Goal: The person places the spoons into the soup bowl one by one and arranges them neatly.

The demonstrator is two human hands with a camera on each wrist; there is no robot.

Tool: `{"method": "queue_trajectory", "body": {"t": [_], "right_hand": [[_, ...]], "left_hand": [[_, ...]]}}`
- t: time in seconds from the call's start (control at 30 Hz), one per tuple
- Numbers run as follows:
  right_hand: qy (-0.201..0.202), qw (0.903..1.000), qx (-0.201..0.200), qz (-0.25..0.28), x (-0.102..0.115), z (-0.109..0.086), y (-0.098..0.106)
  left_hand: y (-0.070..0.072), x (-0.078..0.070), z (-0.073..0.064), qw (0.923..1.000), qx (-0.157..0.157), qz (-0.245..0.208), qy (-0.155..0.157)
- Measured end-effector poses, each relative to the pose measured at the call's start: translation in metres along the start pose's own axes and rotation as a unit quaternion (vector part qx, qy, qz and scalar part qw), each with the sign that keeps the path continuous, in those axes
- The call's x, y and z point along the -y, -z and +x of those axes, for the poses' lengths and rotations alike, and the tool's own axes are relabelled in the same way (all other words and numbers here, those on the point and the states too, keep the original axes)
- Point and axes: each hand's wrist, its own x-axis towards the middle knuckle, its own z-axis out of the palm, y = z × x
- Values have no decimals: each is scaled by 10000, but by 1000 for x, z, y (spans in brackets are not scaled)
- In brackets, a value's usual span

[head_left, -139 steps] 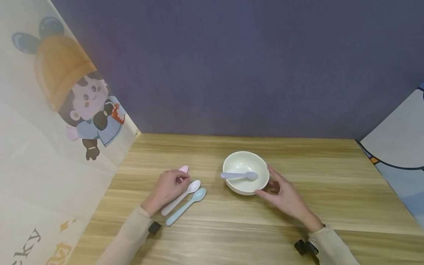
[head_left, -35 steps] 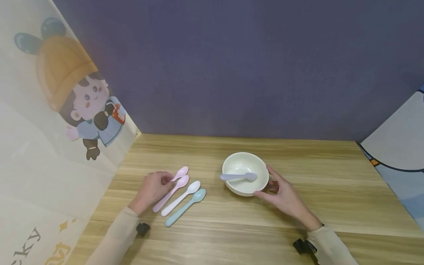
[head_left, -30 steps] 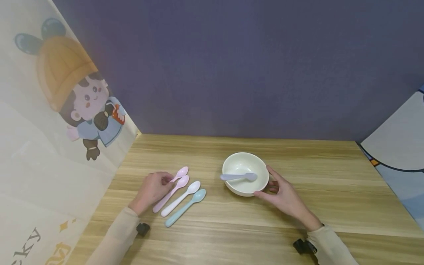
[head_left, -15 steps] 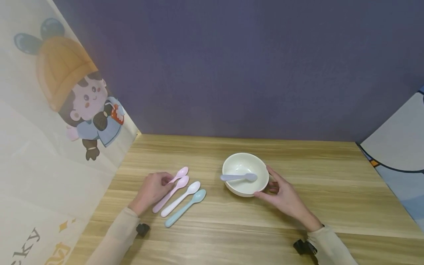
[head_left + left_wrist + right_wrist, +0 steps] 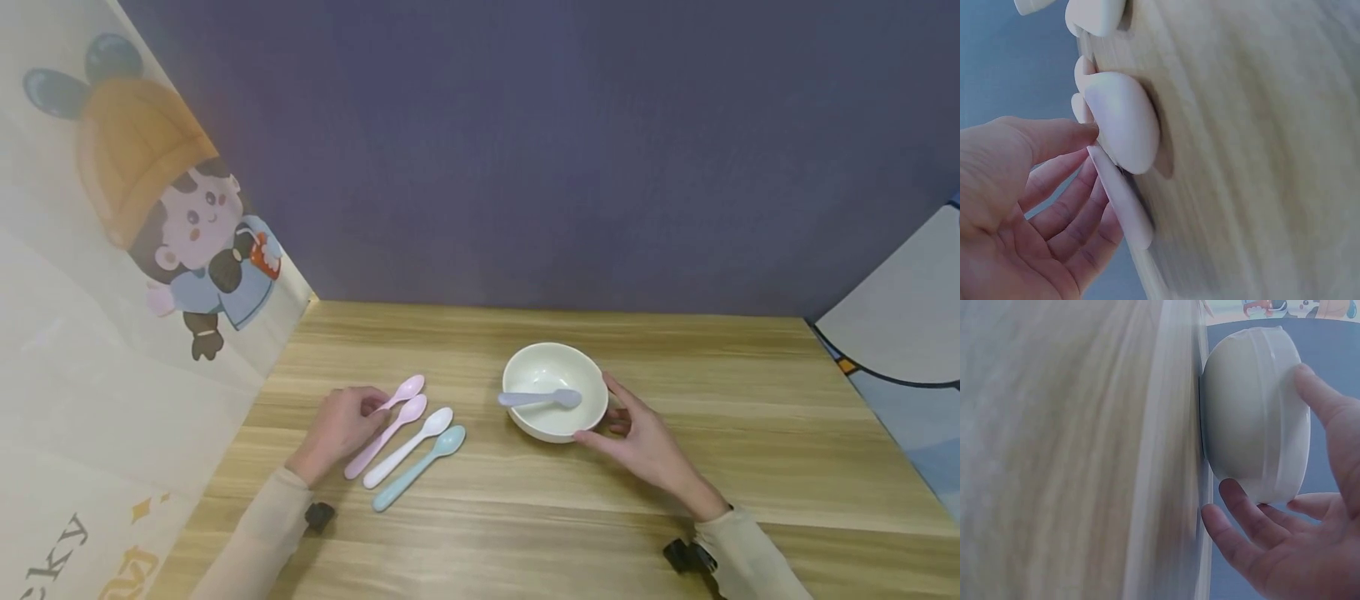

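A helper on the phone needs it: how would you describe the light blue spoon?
On the wood-grain table, look left of the round cream bowl. The slender light blue spoon lies rightmost of four there, beside the slim white spoon. It alone of these is blue; its neighbours are white or pink.

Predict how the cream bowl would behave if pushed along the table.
The cream bowl is probably stiff, judging by its even, undented wall. Its glossy surface suggests it may feel slippery. The lavender spoon, its handle lying over the rim, would likely shift with a push.
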Motion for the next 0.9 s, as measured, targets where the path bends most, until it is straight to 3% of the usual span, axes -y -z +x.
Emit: {"method": "queue_trajectory", "body": {"t": [0.9], "right_hand": [[-36, 9999, -18, -152, 2, -1, 0]], "left_hand": [[25, -9, 3, 9994, -8, -147, -310]]}}
